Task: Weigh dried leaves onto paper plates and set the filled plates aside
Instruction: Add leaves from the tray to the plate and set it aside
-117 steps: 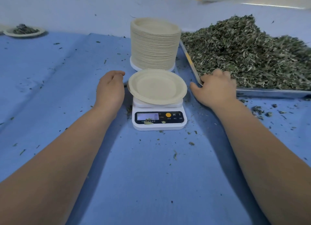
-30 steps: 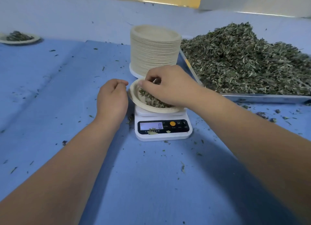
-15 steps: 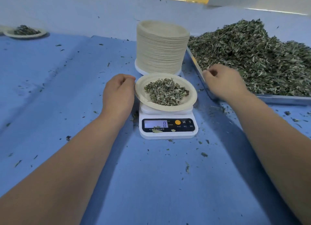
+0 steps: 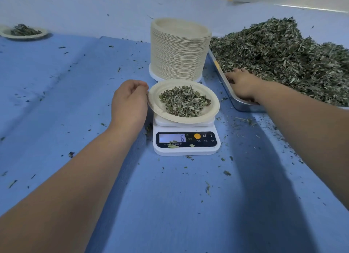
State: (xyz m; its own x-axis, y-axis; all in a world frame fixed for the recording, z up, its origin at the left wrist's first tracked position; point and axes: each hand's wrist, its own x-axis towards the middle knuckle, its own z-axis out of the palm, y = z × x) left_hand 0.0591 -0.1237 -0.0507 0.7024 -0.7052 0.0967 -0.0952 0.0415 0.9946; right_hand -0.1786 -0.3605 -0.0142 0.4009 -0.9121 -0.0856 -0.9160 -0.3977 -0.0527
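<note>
A paper plate (image 4: pixel 211 109) with a small heap of dried leaves (image 4: pixel 184 101) sits on the white digital scale (image 4: pixel 186 141), whose display reads 6. My left hand (image 4: pixel 130 101) rests on the table just left of the plate, fingers loosely curled, holding nothing that I can see. My right hand (image 4: pixel 242 84) lies palm down inside the metal tray (image 4: pixel 237 101), with its fingers reaching into the edge of the big leaf pile (image 4: pixel 283 60). A tall stack of empty paper plates (image 4: pixel 179 50) stands right behind the scale.
A filled plate (image 4: pixel 23 32) sits at the far left on the blue table cover (image 4: pixel 75 101). Leaf crumbs are scattered around the scale and below the tray. A pale wall runs along the back.
The plate was empty on the scale; my right hand dropped leaves onto it, then went back to the tray and now reaches into the pile. The display went from 0 to 6.
</note>
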